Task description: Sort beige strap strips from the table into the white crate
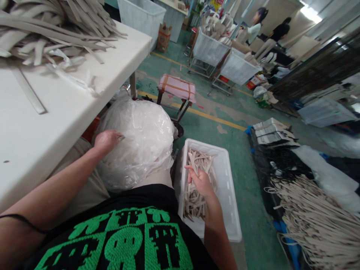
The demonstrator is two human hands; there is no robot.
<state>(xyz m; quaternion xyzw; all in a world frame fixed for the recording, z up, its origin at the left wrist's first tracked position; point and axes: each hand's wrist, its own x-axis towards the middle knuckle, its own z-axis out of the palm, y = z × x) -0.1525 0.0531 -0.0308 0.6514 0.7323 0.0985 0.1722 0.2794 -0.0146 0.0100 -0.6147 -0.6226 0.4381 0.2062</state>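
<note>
We stand in a workshop, laid out like a factory floor. We see scuffed green flooring (208, 131) with a yellow line (219, 120) painted across it, bins (209, 48) on metal frames heaped with pieces, a work table (62, 123) piled with beige strips (42, 30), bulk bundles (317, 221) lying low, and two people (254, 30) farther back.

Small item (121, 138) at the fingertips of your left hand (106, 143), too small to identify; strap pile (56, 30) beyond those fingers, cropped by the frame's edge; loose strips (197, 208) beneath the fingers of your right hand (201, 183), partly hidden by it.
</note>
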